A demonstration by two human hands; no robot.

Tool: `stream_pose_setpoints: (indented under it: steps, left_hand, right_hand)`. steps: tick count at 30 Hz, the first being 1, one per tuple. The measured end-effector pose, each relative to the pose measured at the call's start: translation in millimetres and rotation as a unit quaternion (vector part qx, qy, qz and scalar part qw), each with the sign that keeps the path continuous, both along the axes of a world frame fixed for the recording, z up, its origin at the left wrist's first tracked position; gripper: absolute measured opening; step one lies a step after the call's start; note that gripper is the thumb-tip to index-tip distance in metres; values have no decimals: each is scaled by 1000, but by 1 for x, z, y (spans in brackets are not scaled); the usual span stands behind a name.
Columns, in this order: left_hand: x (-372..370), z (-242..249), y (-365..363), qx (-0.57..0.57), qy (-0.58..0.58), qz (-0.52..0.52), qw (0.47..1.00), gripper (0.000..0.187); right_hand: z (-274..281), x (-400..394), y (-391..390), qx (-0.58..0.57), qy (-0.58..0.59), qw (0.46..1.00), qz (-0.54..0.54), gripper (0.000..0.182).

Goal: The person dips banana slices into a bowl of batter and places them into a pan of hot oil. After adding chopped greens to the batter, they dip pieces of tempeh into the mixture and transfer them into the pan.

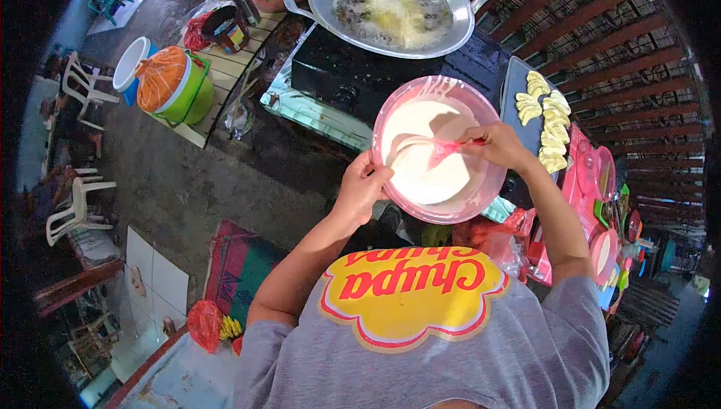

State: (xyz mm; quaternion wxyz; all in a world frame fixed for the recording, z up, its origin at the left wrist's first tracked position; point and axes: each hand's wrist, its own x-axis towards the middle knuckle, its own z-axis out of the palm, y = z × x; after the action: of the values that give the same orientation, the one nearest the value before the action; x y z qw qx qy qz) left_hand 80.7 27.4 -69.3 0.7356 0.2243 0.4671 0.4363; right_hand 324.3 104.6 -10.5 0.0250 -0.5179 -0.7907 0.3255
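My grey shirt [323, 379] carries a yellow badge [409, 319] edged red and white, with red lettering. The bowl [434, 215] is translucent pink, the utensil [443, 149] a stronger pink, the mixture [424, 187] creamy white. Upper left I see a lime-green bucket [197, 99] under orange netting [161, 77]; upper right, reddish-brown slats [574, 15] make stripes; at top, the pan [327, 11] is silver.

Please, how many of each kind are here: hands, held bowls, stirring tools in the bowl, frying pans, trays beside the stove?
Hands: 2 (left hand, right hand)
Pink bowl: 1
Pink stirring tool: 1
Frying pan: 1
Dark tray: 1
Total: 6
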Motion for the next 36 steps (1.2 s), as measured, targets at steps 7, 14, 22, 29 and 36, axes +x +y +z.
stream_pose_setpoints:
  steps: [7,14,22,29,36]
  left_hand:
    - [-5,12,-7,14,-11,15,1000,24]
    - [-12,13,-17,37,5,21,999,18]
    - [-23,34,-6,42,-32,73,996,23]
    - [-25,35,4,66,-1,74,995,20]
    - [-31,13,-12,69,-7,69,995,18]
  right_hand:
    - [7,9,-2,-79,59,995,-24,14]
    - [13,23,-4,-140,164,972,-97,13]
    - [88,10,23,-92,187,964,-168,15]
    - [118,4,105,12,209,955,-211,22]
    - [57,-29,231,107,185,949,-233,26]
